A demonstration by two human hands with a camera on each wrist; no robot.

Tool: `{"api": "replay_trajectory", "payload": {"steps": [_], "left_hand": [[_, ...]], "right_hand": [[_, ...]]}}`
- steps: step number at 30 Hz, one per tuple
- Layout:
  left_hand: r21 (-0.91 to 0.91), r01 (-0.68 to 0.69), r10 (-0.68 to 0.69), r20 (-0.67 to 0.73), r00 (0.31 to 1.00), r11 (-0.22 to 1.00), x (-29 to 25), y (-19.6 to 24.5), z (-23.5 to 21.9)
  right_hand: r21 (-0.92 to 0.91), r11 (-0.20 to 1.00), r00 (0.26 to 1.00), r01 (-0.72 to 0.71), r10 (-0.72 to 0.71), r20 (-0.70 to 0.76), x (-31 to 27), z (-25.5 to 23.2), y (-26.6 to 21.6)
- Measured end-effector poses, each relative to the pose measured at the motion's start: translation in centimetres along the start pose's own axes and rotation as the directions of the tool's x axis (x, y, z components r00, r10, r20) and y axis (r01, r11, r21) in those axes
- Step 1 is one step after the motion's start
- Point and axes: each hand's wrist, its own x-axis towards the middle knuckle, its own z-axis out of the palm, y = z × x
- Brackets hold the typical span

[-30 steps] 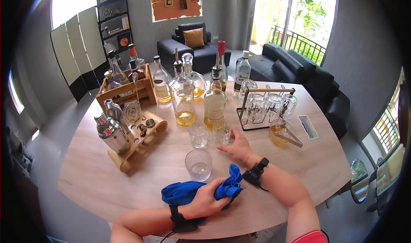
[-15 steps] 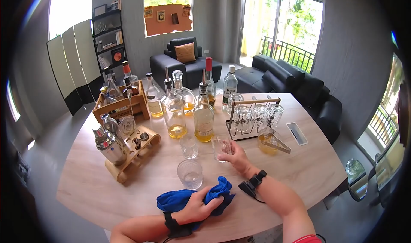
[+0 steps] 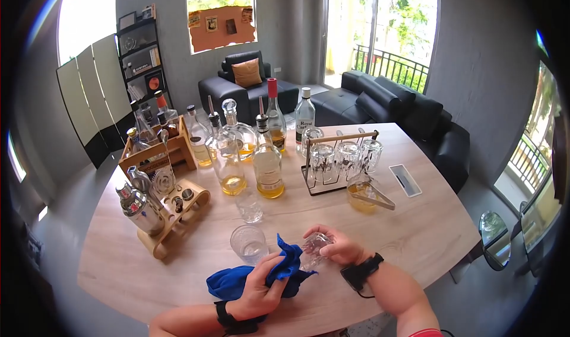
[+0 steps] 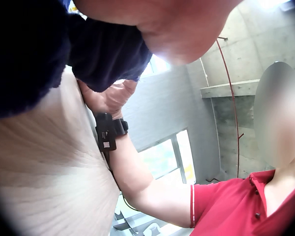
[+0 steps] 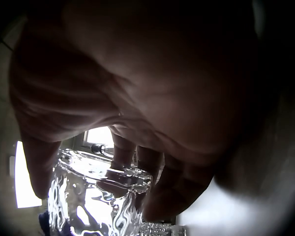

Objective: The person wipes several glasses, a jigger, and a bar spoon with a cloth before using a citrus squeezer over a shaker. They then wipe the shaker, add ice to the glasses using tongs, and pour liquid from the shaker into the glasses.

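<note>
My left hand (image 3: 259, 288) grips a bunched blue cloth (image 3: 227, 282) close over the front of the table. One end of the cloth sticks up between thumb and fingers. In my right hand (image 3: 343, 248) is a clear drinking glass (image 3: 313, 251), held between thumb and fingers just right of the cloth. The right wrist view shows the thick rim of this glass (image 5: 96, 196) below the palm. A wider tumbler (image 3: 248, 245) stands upright behind the cloth, partly overlapped by it. Another clear glass (image 3: 249, 210) stands farther back, before the bottles.
Several liquor bottles (image 3: 268, 171) stand mid-table. At left are a wooden bottle crate (image 3: 189, 144) and a bar-tool stand (image 3: 199, 209) with a steel shaker (image 3: 139, 212). A rack (image 3: 341, 138) of glass mugs and an amber glass bowl (image 3: 359, 202) with tongs (image 3: 380, 200) are at right.
The right hand took hold of the glass near the bottles and brought it toward me, beside the cloth. The left hand keeps the cloth, now raised slightly at its end. The head view has shifted.
</note>
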Motion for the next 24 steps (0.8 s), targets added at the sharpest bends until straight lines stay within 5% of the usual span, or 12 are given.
{"api": "replay_trajectory", "payload": {"steps": [7,13,16,20,24], "left_hand": [[0.286,-0.055,0.051,0.020,0.998,0.957,0.9,1.7,0.0],[0.359,-0.130,0.038,0.253,0.967,0.924,0.6,1.2,0.2],[0.418,-0.106,-0.086,0.415,0.906,0.902,0.4,0.8,-0.1],[0.383,-0.053,-0.127,0.429,0.894,0.922,0.6,0.4,0.0],[0.456,-0.158,-0.027,0.372,0.928,0.876,0.9,1.7,-0.3]], "right_hand": [[0.125,0.991,0.997,0.040,-0.031,-0.074,0.1,0.5,0.6],[-0.065,0.997,0.998,0.032,-0.028,0.065,0.1,1.6,0.0],[-0.159,0.987,0.996,-0.007,0.021,0.086,0.0,2.9,-0.5],[-0.213,0.977,0.995,-0.009,0.030,0.097,0.1,3.3,-0.2],[-0.177,0.984,0.997,-0.018,0.032,0.077,0.0,2.7,-0.1]]}}
